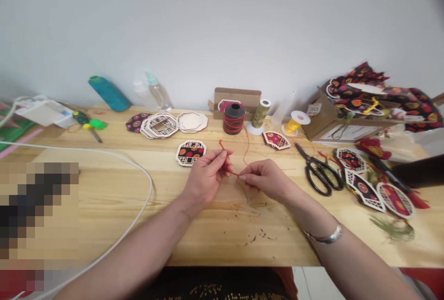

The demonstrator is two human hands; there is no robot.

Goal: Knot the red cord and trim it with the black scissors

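Thread (232,171) between left hand (205,175), right hand (266,178)

Bare forearms (138,249), silver bangle (324,236) on right wrist, dark gold-dotted garment (215,288) at lap

On the table (104,193), the left hand (204,177) and right hand (265,177) meet near the middle, with a cord (234,172) held between them. Just behind the left hand lies a disc (190,153). Farther back and to the left is a stack (161,125) of what seem to be similar discs. Behind the hands stands a spool (233,118), with a box (236,97) behind it by the wall and a cone (261,114) to its right. Scissors (319,173) lie right of the right hand. A cable (151,184) curves across the left side.
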